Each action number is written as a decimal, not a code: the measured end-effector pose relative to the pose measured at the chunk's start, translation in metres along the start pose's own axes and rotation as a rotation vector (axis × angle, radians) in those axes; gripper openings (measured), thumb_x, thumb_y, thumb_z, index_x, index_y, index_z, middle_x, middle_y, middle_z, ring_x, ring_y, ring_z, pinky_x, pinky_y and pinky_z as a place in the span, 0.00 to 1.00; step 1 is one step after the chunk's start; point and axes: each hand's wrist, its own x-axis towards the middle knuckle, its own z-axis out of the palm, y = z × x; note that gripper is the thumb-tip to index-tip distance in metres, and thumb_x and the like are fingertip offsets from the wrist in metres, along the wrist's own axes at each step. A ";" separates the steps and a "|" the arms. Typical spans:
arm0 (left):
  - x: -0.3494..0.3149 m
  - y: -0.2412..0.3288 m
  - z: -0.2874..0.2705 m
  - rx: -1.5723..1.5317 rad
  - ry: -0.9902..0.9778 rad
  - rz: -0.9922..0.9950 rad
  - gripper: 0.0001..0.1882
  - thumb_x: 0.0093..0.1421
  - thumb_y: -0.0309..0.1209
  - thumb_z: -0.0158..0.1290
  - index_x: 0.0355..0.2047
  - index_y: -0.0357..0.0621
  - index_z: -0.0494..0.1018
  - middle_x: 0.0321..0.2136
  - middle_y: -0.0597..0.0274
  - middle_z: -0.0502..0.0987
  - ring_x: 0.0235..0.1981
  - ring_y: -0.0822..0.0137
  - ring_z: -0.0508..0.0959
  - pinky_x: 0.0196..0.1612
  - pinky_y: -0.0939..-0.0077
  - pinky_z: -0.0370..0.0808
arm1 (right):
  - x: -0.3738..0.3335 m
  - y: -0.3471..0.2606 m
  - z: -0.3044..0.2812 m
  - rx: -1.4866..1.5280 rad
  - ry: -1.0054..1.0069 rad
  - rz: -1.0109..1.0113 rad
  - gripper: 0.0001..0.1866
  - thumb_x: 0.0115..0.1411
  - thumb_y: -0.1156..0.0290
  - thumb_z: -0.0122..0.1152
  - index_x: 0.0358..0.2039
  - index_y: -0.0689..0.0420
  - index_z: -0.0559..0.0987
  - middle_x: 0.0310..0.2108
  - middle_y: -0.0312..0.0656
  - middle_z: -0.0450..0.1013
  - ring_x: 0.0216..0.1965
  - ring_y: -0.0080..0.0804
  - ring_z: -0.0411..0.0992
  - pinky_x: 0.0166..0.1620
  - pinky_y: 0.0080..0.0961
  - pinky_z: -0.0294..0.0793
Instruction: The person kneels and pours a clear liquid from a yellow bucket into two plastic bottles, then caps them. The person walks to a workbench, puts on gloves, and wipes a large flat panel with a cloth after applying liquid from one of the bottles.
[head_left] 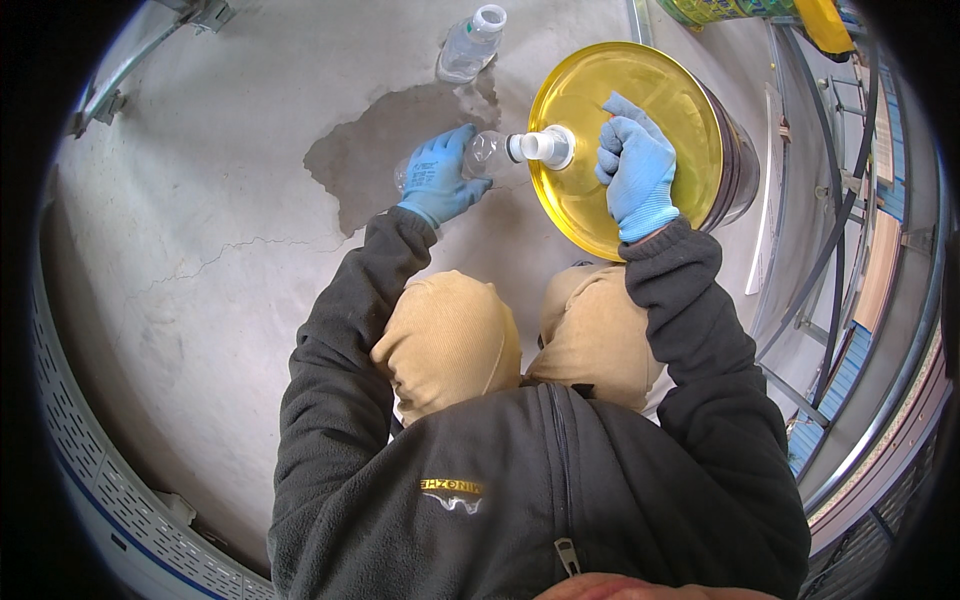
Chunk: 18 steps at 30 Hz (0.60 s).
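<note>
My left hand (438,177), in a light blue glove, is wrapped over a clear plastic bottle (487,155) lying nearly level. The bottle's neck points right and meets the white pouring spout (540,147) on a drum (640,110) with a shiny gold top and dark side. Whether neck and spout touch, I cannot tell. My right hand (637,170), gloved alike, is above the drum's top, right of the spout, its fingers curled. Anything inside that grip is hidden. Farther off, a second clear bottle (470,45) stands uncapped on the floor.
A dark wet patch (370,135) spreads over the grey concrete floor (220,200) beneath my left hand. Metal racking (840,200) with bars and hanging dark straps rises at the right. A green and yellow bag (720,10) is at the top right. A perforated metal edge (80,450) curves along the left.
</note>
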 end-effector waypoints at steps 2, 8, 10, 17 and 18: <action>-0.001 0.000 0.000 0.000 0.001 -0.004 0.44 0.51 0.50 0.71 0.65 0.47 0.68 0.58 0.49 0.77 0.59 0.46 0.76 0.63 0.52 0.72 | 0.000 0.000 0.000 0.006 0.004 0.004 0.22 0.64 0.79 0.50 0.59 0.62 0.75 0.23 0.28 0.62 0.17 0.15 0.53 0.21 0.18 0.51; -0.002 0.000 0.001 0.007 0.020 -0.002 0.44 0.51 0.51 0.71 0.64 0.47 0.69 0.58 0.50 0.77 0.59 0.46 0.76 0.63 0.53 0.72 | 0.000 0.000 0.001 0.014 0.002 0.019 0.22 0.64 0.79 0.50 0.59 0.62 0.75 0.22 0.27 0.61 0.17 0.15 0.53 0.21 0.18 0.51; -0.002 0.000 0.001 0.006 0.015 -0.007 0.44 0.51 0.51 0.71 0.64 0.47 0.69 0.58 0.50 0.77 0.59 0.46 0.76 0.63 0.53 0.72 | 0.000 0.000 0.001 0.006 0.002 0.013 0.22 0.64 0.79 0.50 0.59 0.62 0.75 0.22 0.27 0.61 0.17 0.15 0.52 0.21 0.18 0.51; -0.001 -0.003 0.002 0.007 0.019 0.008 0.44 0.51 0.51 0.71 0.64 0.46 0.69 0.59 0.49 0.76 0.60 0.46 0.76 0.64 0.52 0.72 | 0.005 0.004 -0.004 0.026 -0.001 -0.003 0.21 0.63 0.80 0.51 0.55 0.62 0.79 0.25 0.33 0.69 0.17 0.18 0.60 0.20 0.19 0.58; -0.001 -0.003 0.002 0.003 0.011 0.003 0.44 0.51 0.52 0.71 0.64 0.46 0.69 0.59 0.49 0.76 0.60 0.46 0.76 0.64 0.52 0.72 | 0.006 0.005 -0.004 0.033 -0.014 -0.004 0.20 0.63 0.80 0.51 0.55 0.62 0.79 0.25 0.33 0.69 0.17 0.18 0.60 0.20 0.19 0.58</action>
